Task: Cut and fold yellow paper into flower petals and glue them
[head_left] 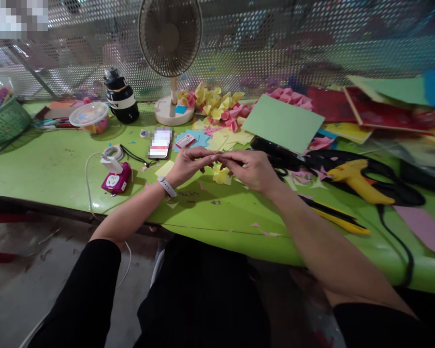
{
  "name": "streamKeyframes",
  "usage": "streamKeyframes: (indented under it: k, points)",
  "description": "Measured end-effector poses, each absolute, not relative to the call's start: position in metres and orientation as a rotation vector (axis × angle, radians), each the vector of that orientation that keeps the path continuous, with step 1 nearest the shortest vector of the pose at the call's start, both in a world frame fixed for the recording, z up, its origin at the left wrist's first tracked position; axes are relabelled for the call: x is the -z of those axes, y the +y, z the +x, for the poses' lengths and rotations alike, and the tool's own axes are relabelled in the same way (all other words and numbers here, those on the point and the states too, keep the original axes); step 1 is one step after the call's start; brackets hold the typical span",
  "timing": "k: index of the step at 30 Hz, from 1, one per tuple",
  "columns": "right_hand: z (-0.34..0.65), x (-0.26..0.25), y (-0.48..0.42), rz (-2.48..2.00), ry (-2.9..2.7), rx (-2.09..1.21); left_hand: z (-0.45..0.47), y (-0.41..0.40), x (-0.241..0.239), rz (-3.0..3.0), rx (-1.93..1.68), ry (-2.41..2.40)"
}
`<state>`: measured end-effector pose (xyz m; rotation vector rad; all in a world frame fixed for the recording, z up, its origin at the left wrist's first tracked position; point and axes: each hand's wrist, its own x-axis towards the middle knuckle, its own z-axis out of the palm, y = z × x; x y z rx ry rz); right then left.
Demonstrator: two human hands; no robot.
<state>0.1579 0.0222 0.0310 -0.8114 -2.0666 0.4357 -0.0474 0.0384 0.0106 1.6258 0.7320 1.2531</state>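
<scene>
My left hand [190, 166] and my right hand [253, 168] meet fingertip to fingertip above the green table [141, 203]. Both are closed in a pinch, and whatever is between the fingers is too small or hidden to make out. Just below the fingertips shows a folded yellow paper piece [222, 175]; whether it touches the fingers I cannot tell. A pale yellow paper square [164, 168] lies beside my left hand. Behind the hands are loose pale yellow paper sheets [230, 138], blue paper pieces [200, 139] and a small red-and-white box [185, 141].
Yellow folded paper flowers [215, 102] are heaped by a fan [170, 38]. A phone [161, 143], magenta power socket [116, 180] and black bottle [121, 96] stand left. Right are a green sheet [283, 123], yellow glue gun [360, 181] and yellow-and-black cutter [335, 216].
</scene>
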Motion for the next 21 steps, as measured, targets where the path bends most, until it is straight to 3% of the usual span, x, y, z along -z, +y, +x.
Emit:
streamKeyframes:
  k: [21]
  points:
    - [0.147, -0.032, 0.010, -0.923, -1.980, -0.690, -0.037, 0.029, -0.012, 1.519, -1.461, 0.817]
